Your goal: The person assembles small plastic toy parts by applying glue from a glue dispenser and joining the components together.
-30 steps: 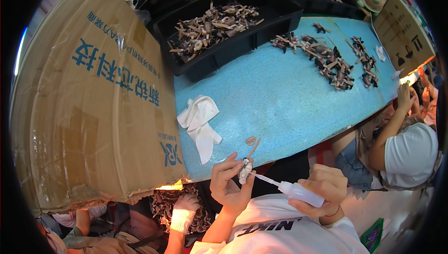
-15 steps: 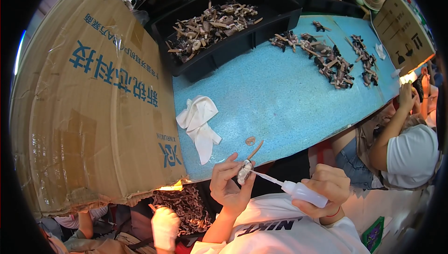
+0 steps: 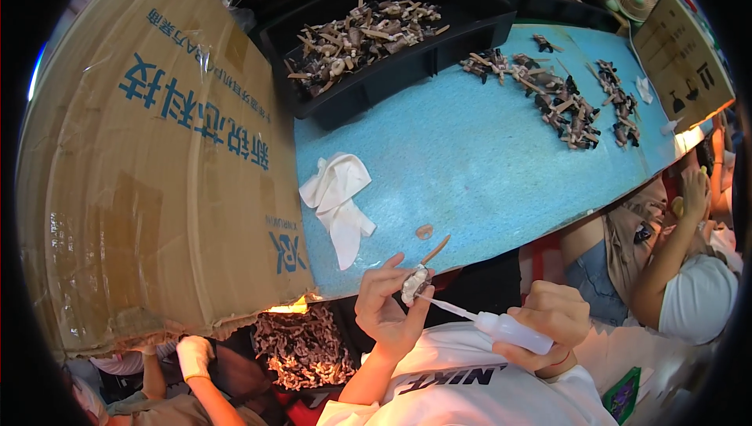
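Note:
My left hand (image 3: 388,312) pinches a small toy figure (image 3: 415,285), whitish and grey with a long tan stick-like piece rising from it. In my right hand (image 3: 552,318) is a translucent white squeeze bottle (image 3: 513,333), its thin nozzle (image 3: 448,308) pointing left. The nozzle tip is at the lower part of the figure; whether it touches cannot be made out. Just beyond my left hand, a small round tan piece (image 3: 424,232) lies on the blue tabletop (image 3: 462,167). A crumpled white cloth (image 3: 343,187) lies on the tabletop farther left.
A large cardboard box (image 3: 188,214) walls off the left side. Similar figures (image 3: 360,34) fill a black bin (image 3: 399,85) at the back; more figures (image 3: 568,109) lie at the right. Parts fill a container (image 3: 305,348) low left. Co-workers sit on both sides, one in white (image 3: 697,301).
The nozzle tip sits slightly lower along the figure, and both hands have shifted only a little. At lower left, a co-worker's hand has moved away to the left, uncovering the container of parts.

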Action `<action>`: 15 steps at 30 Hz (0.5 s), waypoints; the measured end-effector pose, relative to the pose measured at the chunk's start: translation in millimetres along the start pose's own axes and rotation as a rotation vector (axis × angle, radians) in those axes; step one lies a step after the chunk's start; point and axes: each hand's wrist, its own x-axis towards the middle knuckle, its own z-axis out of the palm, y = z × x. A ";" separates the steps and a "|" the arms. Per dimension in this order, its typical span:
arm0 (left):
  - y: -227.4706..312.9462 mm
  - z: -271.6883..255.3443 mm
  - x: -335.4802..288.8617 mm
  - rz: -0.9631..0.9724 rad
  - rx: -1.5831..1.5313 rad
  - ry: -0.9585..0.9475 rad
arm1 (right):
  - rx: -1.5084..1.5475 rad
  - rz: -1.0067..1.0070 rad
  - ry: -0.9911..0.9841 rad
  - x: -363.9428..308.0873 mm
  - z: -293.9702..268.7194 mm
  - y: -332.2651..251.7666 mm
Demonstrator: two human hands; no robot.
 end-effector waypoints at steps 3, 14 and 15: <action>1.2 0.5 -0.4 -0.009 0.004 -0.002 | 0.010 -0.010 -0.013 1.2 3.7 -0.6; 3.1 0.4 -0.6 -0.037 0.004 -0.012 | -0.008 -0.020 -0.014 0.6 4.4 0.5; 3.3 0.6 -0.6 -0.044 -0.012 -0.008 | -0.003 -0.019 -0.013 1.0 4.3 0.6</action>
